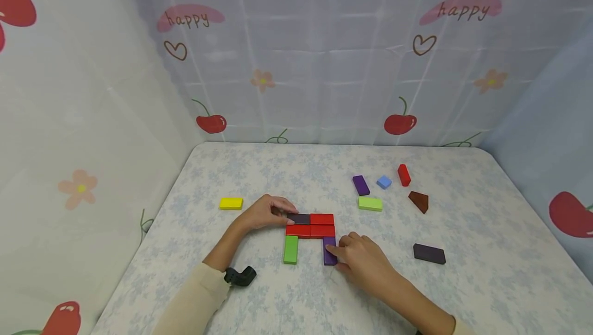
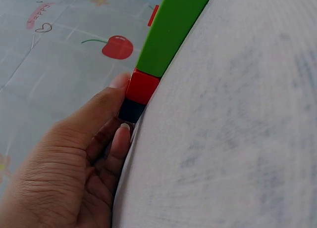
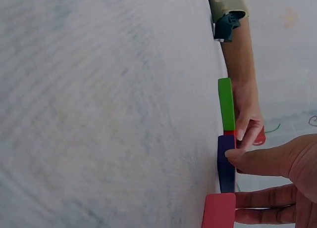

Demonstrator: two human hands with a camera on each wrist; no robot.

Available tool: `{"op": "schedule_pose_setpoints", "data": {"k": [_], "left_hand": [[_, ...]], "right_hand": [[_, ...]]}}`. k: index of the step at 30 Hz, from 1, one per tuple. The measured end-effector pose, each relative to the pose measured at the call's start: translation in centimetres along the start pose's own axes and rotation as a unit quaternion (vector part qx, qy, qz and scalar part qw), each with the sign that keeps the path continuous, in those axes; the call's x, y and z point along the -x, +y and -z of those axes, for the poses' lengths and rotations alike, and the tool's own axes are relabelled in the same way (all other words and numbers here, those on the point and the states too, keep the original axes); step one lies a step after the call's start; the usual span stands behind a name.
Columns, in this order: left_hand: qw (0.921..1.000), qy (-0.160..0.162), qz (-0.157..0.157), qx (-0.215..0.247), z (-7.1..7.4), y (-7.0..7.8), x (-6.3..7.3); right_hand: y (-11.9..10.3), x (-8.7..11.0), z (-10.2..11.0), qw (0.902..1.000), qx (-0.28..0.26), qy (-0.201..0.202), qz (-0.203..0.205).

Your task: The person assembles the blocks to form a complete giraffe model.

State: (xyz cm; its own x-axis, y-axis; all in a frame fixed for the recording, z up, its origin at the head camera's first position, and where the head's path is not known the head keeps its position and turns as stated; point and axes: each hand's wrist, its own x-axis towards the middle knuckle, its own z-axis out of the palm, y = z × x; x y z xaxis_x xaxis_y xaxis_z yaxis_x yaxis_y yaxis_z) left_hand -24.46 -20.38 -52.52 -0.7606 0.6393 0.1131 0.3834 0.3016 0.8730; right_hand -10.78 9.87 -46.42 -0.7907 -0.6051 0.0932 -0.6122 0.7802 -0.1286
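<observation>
On the table, flat blocks lie joined: a black block (image 1: pixel 298 218) beside a red block (image 1: pixel 321 219), two more red blocks below, then a green block (image 1: pixel 290 249) and a purple block (image 1: pixel 329 250) as two legs. My left hand (image 1: pixel 267 212) pinches the black block's outer end between thumb and finger. My right hand (image 1: pixel 366 260) grips the purple block, one digit on its top and other fingers at its right side. In the right wrist view, a red block (image 3: pixel 219 210) shows by those fingers; the hand hides it in the head view.
A yellow block (image 1: pixel 230 204) lies left. Behind on the right are a second purple block (image 1: pixel 361 185), a light green one (image 1: pixel 370 204), a small blue one (image 1: pixel 384 182), a red one (image 1: pixel 404 175) and a brown one (image 1: pixel 419 201). Another black block (image 1: pixel 429 253) lies far right.
</observation>
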Motion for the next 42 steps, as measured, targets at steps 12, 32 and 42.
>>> {"op": "schedule_pose_setpoints", "data": {"k": [12, 32, 42], "left_hand": [[1.0000, 0.001, 0.001, 0.003, 0.1, 0.2, 0.0], [1.0000, 0.003, 0.006, 0.003, 0.1, -0.1, 0.1], [1.0000, 0.001, 0.002, 0.005, 0.0, -0.2, 0.0]], "right_hand": [[2.6, 2.7, 3.5, 0.9937, -0.026, 0.064, -0.089], [6.4, 4.1, 1.1, 0.9937, -0.106, -0.032, -0.020], [6.6, 3.5, 0.8, 0.9962, -0.082, -0.028, -0.009]]}}
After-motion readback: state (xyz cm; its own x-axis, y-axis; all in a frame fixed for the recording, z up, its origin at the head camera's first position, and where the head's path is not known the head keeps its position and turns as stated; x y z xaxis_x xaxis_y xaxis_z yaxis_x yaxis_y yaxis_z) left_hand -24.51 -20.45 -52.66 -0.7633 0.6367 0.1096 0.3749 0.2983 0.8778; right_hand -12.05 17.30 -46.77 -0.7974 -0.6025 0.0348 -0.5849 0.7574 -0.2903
